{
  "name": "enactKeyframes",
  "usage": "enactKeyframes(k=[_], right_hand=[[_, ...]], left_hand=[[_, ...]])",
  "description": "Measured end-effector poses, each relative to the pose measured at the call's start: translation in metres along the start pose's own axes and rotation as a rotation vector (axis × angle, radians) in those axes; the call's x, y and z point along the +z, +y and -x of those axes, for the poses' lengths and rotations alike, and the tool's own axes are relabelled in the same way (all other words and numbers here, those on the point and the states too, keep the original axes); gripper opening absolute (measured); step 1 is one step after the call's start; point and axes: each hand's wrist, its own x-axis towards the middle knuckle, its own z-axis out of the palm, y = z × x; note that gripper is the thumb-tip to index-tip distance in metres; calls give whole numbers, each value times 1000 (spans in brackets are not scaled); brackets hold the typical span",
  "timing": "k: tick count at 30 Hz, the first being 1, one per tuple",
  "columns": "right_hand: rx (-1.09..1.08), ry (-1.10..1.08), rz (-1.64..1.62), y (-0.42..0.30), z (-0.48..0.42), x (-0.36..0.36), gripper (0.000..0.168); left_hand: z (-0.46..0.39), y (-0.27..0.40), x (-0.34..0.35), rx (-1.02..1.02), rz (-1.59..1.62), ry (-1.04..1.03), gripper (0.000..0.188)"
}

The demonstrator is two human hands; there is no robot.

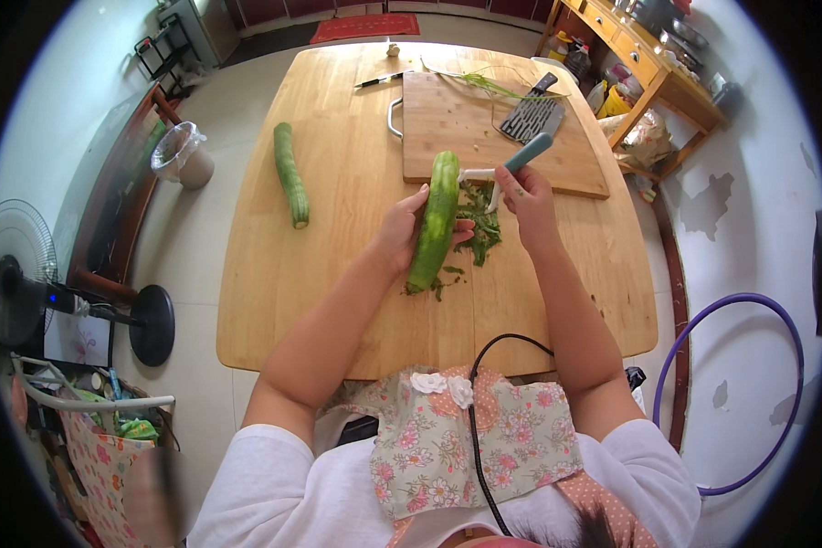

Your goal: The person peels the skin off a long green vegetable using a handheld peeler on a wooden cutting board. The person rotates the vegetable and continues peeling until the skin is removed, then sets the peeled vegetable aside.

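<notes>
My left hand [405, 229] grips a long, mostly peeled green gourd [436, 222], which stands at a slant over the table with its stem end low. In my right hand [529, 195] is a Y-shaped peeler with a blue handle [529, 152] and white arms; its head is close against the gourd's upper right side, and whether it touches is hard to tell. Beneath the gourd and between my hands lies a heap of green peelings [481, 229]. A second gourd [292, 177], ridged and with its skin on, rests on the table to the left.
A wooden cutting board [452, 123] with a metal handle bears a cleaver [534, 113] and green stalks [486, 83]. Behind it are a black pen-like tool [381, 80] and a small ginger-like piece [392, 50]. A lined bin [188, 157] and a fan [20, 274] stand left of the table [335, 288].
</notes>
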Motion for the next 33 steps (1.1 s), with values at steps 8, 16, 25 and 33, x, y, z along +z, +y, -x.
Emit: enactKeyframes(k=[8, 16, 25, 33], right_hand=[[-158, -358, -66, -1, 33, 44, 20], [-118, -92, -119, -13, 21, 27, 19], [-195, -202, -73, 0, 20, 35, 17], [-164, -228, -160, -12, 32, 39, 15]], left_hand=[[-12, -3, -15, 54, -53, 43, 41], [1, 2, -6, 3, -258, 64, 38], [-6, 3, -11, 59, -246, 145, 38], [-2, 2, -4, 34, -157, 111, 37]])
